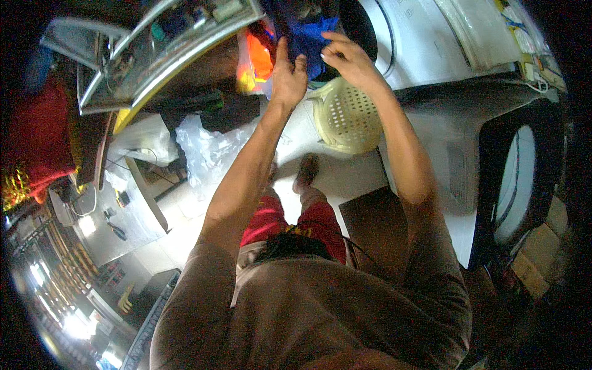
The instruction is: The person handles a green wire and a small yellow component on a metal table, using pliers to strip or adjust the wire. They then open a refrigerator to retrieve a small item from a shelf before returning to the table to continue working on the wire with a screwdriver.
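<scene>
My left hand (290, 77) is raised beside a bright orange-and-yellow bag (253, 55), index finger stretched out and thumb apart, holding nothing visible. My right hand (345, 58) hovers near dark blue fabric (308, 40) at a round machine opening (359, 28), fingers partly bent and apart, with nothing visible held. Below it is a pale yellow perforated plastic basket (345, 120). A white front-loading machine (431, 43) stands at top right, its round opening dark inside. Whether either fingertip touches the fabric is hard to tell.
A second machine (447, 163) with a dark-framed window stands right. At upper left are a glass-fronted cabinet (160, 49) and red fabric (43, 135). Crumpled clear plastic (206, 148) lies on the floor near my feet (305, 172). A grey board (123, 222) with small tools is left.
</scene>
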`<state>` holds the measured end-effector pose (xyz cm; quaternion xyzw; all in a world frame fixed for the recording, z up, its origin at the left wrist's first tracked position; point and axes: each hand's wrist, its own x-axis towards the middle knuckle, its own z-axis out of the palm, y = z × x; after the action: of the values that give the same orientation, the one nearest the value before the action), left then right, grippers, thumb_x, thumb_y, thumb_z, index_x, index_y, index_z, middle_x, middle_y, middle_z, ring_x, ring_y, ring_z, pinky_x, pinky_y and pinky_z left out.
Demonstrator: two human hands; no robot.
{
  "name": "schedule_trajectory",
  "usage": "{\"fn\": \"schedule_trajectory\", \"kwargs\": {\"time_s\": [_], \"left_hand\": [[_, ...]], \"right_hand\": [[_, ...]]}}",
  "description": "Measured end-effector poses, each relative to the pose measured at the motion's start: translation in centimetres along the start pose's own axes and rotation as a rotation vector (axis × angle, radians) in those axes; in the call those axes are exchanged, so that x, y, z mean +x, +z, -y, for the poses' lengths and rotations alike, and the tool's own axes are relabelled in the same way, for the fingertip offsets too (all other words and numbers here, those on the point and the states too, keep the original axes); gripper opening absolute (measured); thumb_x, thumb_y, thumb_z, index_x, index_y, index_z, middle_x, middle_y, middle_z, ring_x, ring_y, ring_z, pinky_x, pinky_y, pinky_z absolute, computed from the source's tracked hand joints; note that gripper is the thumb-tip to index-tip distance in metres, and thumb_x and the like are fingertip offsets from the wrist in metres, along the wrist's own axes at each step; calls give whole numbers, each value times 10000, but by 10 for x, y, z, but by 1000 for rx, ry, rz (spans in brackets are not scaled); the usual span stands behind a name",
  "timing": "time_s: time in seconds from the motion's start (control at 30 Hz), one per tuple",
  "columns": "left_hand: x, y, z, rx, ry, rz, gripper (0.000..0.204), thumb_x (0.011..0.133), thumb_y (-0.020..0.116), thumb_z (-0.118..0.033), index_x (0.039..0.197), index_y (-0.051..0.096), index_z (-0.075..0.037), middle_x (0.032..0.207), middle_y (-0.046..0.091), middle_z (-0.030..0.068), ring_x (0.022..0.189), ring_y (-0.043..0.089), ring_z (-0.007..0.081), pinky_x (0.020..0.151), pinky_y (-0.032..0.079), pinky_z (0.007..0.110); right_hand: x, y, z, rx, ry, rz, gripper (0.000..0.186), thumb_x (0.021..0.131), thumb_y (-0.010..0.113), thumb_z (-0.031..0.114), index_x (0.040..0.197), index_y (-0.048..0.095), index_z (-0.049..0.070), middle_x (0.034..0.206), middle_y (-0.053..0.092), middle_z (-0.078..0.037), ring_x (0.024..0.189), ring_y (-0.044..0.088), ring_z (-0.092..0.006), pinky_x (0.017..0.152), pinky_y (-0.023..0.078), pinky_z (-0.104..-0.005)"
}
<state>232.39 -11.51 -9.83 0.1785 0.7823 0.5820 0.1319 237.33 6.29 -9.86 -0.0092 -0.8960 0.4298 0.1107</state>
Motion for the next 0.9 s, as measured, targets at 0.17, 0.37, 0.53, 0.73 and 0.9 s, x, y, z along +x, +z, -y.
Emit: {"fn": "schedule_trajectory", "kwargs": {"time_s": [0.17,0.37,0.53,0.73,0.9], "left_hand": [[20,5,18,265,103,-128,597,945,493,-170,1425,227,64,1399,372,318,1305,389,409,1099,302,398],[34,6,22,128,33,30,582,893,532,-87,1388,260,55,1355,407,323,1263,426,422,1056,350,416],[43,3,26,316,38,68,579,816,649,-80,1302,366,53,1053,615,275,994,615,390,867,489,408],[35,-2,-3,298,71,-7,398,813,658,-73,1164,513,46,1029,626,241,957,623,366,827,498,395],[23,-22,3,534,204,44,246,771,669,-70,994,611,15,944,609,211,891,604,386,786,498,408]], "right_hand": [[82,24,10,43,52,64,250,839,643,250,875,649,3,1017,661,-170,973,633,-242,843,477,-333],[82,22,8,99,76,146,181,833,613,203,859,625,24,841,655,-162,776,634,-274,717,492,-373],[71,25,-47,-56,-80,93,85,812,590,81,847,583,3,1037,609,-152,939,600,-312,818,486,-366],[30,-4,-50,-71,-134,284,67,823,558,44,872,550,-1,1148,572,-158,1045,575,-331,892,470,-389],[-11,-15,-23,-46,-116,377,85,841,540,45,890,569,-17,1184,561,-171,1091,553,-338,982,417,-418]]}}
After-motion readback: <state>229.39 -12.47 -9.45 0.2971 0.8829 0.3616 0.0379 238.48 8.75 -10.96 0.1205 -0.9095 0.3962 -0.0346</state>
